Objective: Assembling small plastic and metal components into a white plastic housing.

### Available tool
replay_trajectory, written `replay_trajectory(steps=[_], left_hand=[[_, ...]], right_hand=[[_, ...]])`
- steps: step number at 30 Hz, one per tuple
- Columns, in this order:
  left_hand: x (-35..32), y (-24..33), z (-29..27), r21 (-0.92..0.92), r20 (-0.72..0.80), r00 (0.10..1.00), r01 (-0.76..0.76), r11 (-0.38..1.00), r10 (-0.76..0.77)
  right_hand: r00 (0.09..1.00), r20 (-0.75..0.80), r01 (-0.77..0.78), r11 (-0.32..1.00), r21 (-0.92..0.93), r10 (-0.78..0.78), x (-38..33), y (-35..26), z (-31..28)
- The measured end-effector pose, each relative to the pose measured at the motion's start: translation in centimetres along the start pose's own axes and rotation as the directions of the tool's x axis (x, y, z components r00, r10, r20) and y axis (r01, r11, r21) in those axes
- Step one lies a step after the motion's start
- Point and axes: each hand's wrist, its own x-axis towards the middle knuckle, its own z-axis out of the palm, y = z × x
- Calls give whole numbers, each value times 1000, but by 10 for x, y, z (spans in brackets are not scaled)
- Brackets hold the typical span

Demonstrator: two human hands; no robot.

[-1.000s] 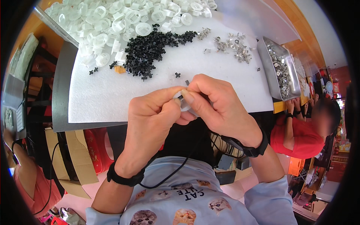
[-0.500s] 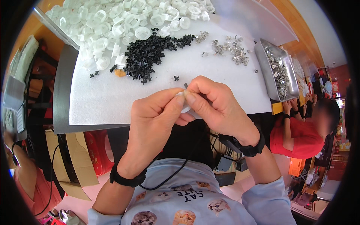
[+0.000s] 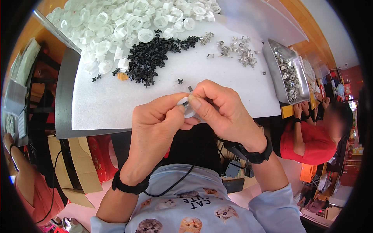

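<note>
Between my hands is a white round plastic piece [image 3: 189,112] with a slot across its face. My left hand [image 3: 155,122] is closed, thumb and fingers gripping the piece by its left side. My right hand [image 3: 227,112] is closed too, with thumb and forefinger pinched together at the piece's upper right edge. Anything small between those fingertips is hidden. A small grey bit [image 3: 190,89] shows just above the fingertips; I cannot tell whether it is held. Beyond the hands lie a heap of black cross-shaped parts [image 3: 145,62] and a loose black cross [image 3: 180,81].
White foam sheet [image 3: 101,112] covers the table. A large pile of white plastic pieces [image 3: 128,23] fills the far left. Small metal clips [image 3: 243,52] lie scattered at the far right, beside a metal tray [image 3: 276,73] of metal parts. A person in red [image 3: 307,138] works at right.
My left hand has shifted slightly left, and its thumb has drawn back from the right one. More of the white piece's slotted face now shows. The right hand has barely moved.
</note>
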Motion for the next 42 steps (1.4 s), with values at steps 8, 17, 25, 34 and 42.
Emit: replay_trajectory(steps=[8,17,25,34,42], left_hand=[[4,1,3,46,-3,1000,24,999,-24],[1,2,-2,18,42,998,53,998,-53],[-1,0,3,49,25,1000,14,999,-15],[-2,1,2,-33,30,998,-46,998,47],[-2,-7,-2,-59,96,994,-52,997,57]], right_hand=[[999,-46,17,1000,-19,-18,-1,6,1],[999,4,33,998,46,-33,-1,4,0],[998,-7,61,998,-32,-61,-1,4,1],[992,-49,-122,986,-112,117,1,-37,-37],[906,-415,-85,921,-381,-87,78,-95,-190]])
